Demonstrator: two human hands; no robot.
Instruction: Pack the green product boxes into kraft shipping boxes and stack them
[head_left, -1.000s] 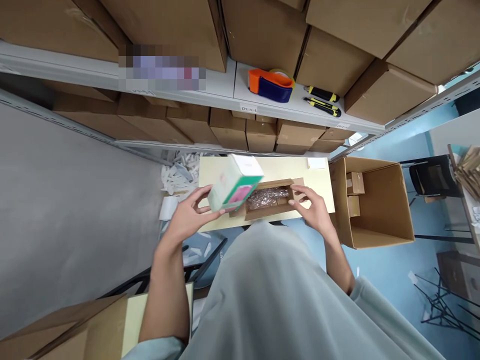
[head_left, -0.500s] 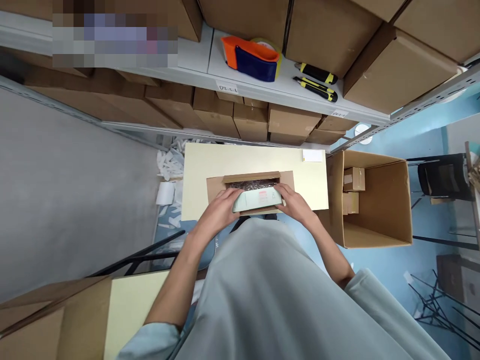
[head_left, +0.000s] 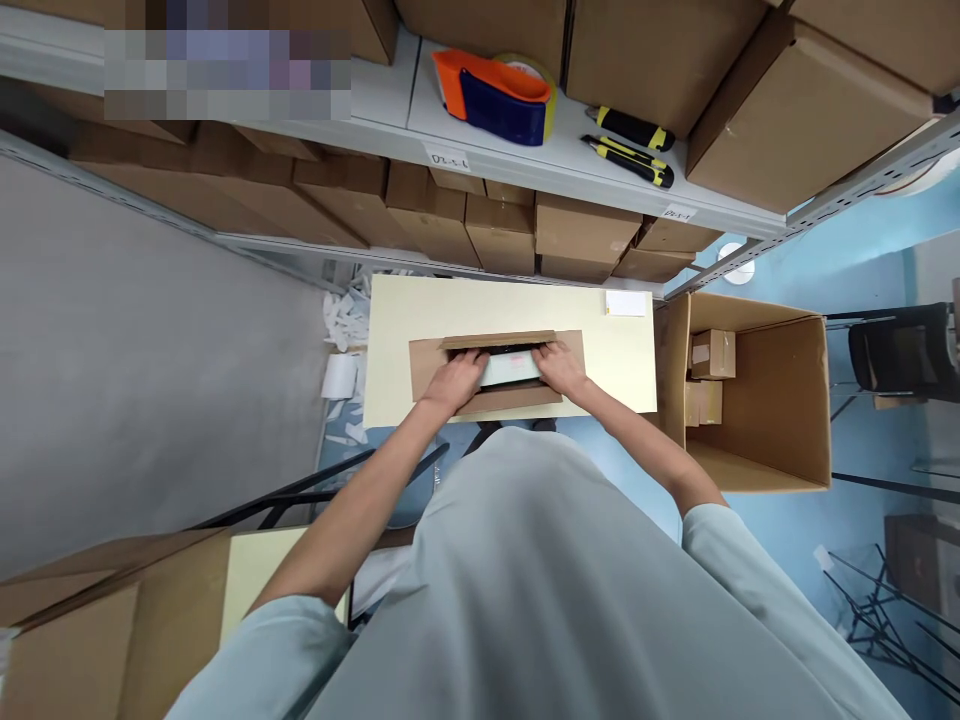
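A pale green box [head_left: 510, 369] with faint red print lies down inside an open cardboard carton [head_left: 510, 400], whose flaps are spread out on the cream table [head_left: 420, 300]. My left hand [head_left: 456, 380] grips the left end of the pale box, its fingertips reaching into the carton's mouth. At the opposite end, my right hand [head_left: 559, 368] has its fingers closed around the box's right edge. The dark bubble wrap seen earlier under the box is mostly covered now.
On the shelf ahead are a tape dispenser [head_left: 495, 100] and two box cutters [head_left: 630, 145]. A large open carton [head_left: 780, 400] with small boxes inside stands right of the table. A white card [head_left: 625, 303] lies at the table's back right. Black metal legs [head_left: 300, 495] stand at left.
Both hands have moved forward and down, lowering the pale green box from the carton's near edge into its opening. The bubble wrap has gone out of sight beneath it.
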